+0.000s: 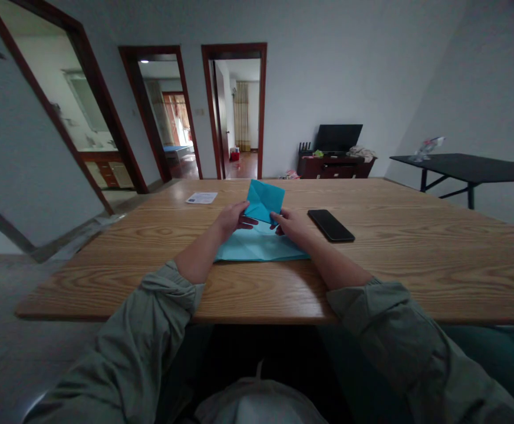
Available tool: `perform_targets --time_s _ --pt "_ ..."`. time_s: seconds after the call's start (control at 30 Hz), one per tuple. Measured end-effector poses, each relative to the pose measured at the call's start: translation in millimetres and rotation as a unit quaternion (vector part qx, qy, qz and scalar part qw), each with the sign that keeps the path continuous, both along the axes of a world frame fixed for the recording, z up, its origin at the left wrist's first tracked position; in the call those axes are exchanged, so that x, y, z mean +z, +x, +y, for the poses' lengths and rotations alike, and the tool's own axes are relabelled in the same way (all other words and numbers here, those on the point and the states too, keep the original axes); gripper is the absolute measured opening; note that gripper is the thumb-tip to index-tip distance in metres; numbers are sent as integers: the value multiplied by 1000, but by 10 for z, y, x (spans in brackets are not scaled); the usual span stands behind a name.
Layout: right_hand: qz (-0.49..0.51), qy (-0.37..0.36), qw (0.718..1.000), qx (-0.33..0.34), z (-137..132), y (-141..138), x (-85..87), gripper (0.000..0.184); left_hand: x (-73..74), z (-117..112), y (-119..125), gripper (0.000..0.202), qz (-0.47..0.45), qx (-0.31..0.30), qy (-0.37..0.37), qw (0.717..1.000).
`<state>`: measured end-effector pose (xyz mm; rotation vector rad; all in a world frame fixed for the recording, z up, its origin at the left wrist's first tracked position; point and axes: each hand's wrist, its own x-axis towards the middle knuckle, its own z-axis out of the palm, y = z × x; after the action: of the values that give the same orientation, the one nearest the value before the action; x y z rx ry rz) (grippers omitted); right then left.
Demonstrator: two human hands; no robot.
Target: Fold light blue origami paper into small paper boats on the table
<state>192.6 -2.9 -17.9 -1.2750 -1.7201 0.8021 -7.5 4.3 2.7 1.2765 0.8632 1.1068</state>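
A small folded piece of blue paper [264, 199] is held up between my two hands, with crease lines across its face. My left hand [234, 219] pinches its left edge between thumb and fingers. At its lower right corner, my right hand [287, 225] grips it with the thumb on the near face. Beneath both hands a larger light-blue sheet [261, 247] lies on the wooden table [257, 297]. My wrists partly cover that sheet's sides.
To the right of the sheet lies a black phone [330, 225]. A white printed card [202, 198] is on the table's far left. Beyond the table stand a cabinet [334, 168] with a black screen [339, 138] and a black folding table [473, 168].
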Motion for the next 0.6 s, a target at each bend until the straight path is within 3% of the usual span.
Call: perform_targets --time_s 0.07,0.13,0.23,0.4,0.5,0.6 --pt "-62 102 990 -75 -45 -16 17 48 4 -9 22 28 40 33 9 999" --pt "-93 219 962 -130 -91 -31 36 68 8 -27 46 27 75 57 23 995" --pt "-136 310 935 -106 -139 -69 43 68 13 -73 71 31 81 42 53 994" --pt "-131 278 951 19 -165 -145 -3 69 14 -168 74 49 22 -67 92 993" --pt "-105 256 958 77 -202 -147 17 72 21 -219 88 54 41 -93 120 988" --pt "-102 237 958 124 -266 -142 80 61 29 -244 131 61 72 -102 174 977"
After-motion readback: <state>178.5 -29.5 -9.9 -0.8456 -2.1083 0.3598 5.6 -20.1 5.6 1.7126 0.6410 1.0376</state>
